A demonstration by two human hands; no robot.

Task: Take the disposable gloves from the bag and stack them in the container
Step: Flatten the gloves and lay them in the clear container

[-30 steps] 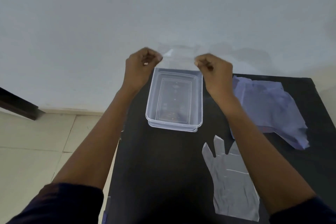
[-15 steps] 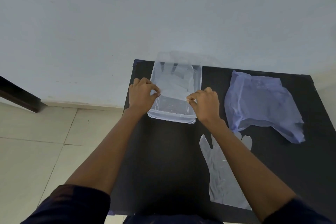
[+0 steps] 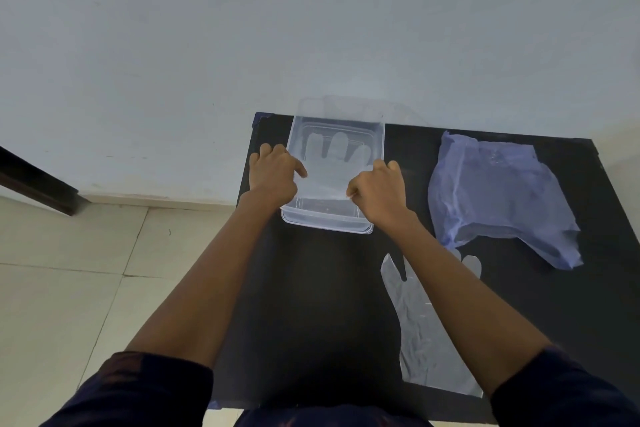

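A clear plastic container (image 3: 327, 224) stands at the far middle of a black table (image 3: 311, 305). A thin translucent disposable glove (image 3: 332, 163) lies inside it, fingers pointing away from me. My left hand (image 3: 275, 173) pinches the glove's near left corner at the container's left wall. At the right wall my right hand (image 3: 379, 192) pinches the near right corner. A second glove (image 3: 420, 333) lies flat on the table near me, partly under my right forearm. To the right lies the crumpled blue bag (image 3: 495, 198).
The table's back edge meets a pale wall (image 3: 311, 28). Left of the table the tiled floor (image 3: 69, 270) drops away, with a dark beam (image 3: 34, 180) at the far left. Bare black table surface lies between me and the container.
Both hands came down from above the container's far end, lowering the glove into it. The glove now lies flat inside, and the hands sit at the container's side walls.
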